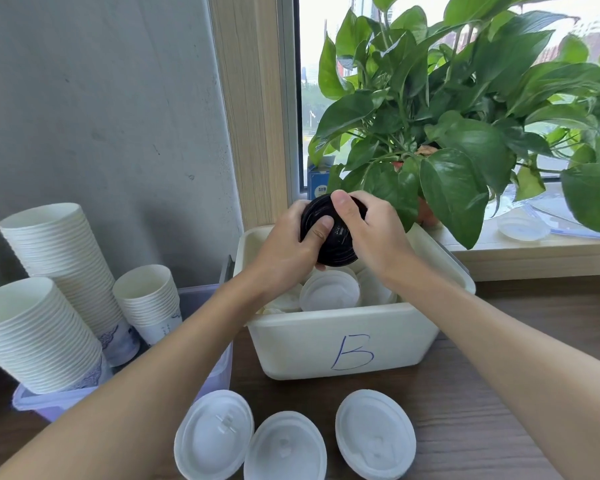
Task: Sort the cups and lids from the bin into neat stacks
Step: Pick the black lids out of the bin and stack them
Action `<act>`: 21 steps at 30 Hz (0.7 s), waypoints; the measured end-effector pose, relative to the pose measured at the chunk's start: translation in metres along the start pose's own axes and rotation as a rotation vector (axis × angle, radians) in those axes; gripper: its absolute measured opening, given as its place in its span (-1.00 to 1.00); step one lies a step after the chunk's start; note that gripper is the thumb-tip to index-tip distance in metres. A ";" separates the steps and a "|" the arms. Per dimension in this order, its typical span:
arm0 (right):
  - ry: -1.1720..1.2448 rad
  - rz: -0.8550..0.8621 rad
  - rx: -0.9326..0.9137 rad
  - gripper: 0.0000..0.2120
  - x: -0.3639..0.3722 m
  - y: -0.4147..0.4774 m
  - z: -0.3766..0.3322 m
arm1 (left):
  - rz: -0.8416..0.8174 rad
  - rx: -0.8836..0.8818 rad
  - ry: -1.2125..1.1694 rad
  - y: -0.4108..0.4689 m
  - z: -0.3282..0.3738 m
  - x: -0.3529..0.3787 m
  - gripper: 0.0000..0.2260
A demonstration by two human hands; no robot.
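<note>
Above the white bin marked "B" (343,344), my left hand (288,247) and my right hand (371,230) together grip a black lid (336,244), thumbs on its face. Whether it is one lid or a small stack I cannot tell. Several white lids (329,292) lie loose inside the bin. Three white lids lie on the wooden table in front of the bin: one at the left (215,434), one in the middle (284,448), one at the right (374,434). Tall stacks of white paper cups (56,258) lean in a translucent purple tub (45,403) at the left.
A leafy potted plant (458,109) stands on the window sill behind the bin, its leaves hanging over the bin's far edge. A clear lid (523,228) lies on the sill at the right. A grey wall (101,98) closes off the left.
</note>
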State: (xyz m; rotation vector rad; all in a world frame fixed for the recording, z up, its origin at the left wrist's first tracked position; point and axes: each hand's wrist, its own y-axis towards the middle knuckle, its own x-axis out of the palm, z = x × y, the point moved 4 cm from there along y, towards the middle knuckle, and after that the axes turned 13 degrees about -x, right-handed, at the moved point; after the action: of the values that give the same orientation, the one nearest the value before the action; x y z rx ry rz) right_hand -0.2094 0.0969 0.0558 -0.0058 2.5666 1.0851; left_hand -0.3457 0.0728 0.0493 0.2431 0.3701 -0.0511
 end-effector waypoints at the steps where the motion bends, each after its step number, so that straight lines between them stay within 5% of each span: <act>1: -0.005 -0.003 -0.004 -0.67 0.000 0.000 0.000 | 0.001 -0.003 0.006 0.000 0.001 0.000 -0.87; 9: -0.099 -0.015 -0.027 -0.70 -0.003 -0.001 -0.005 | -0.020 -0.037 0.037 -0.003 0.005 -0.002 -0.75; 14: -0.377 -0.237 0.063 -0.54 -0.038 -0.005 0.004 | -0.145 -0.088 0.542 -0.037 0.003 -0.022 -0.34; 17: -0.464 -0.295 0.160 -0.47 -0.063 -0.019 0.011 | -0.287 -0.107 0.762 -0.067 0.000 -0.021 -0.50; 21: -0.529 -0.323 0.171 -0.53 -0.071 -0.040 0.001 | -0.238 0.017 0.794 -0.073 0.001 -0.012 -0.55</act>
State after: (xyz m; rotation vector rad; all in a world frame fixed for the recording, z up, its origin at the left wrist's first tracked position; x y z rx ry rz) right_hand -0.1365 0.0600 0.0498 -0.0770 2.0788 0.6388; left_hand -0.3631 0.0019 0.0382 0.2283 1.1891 -0.1937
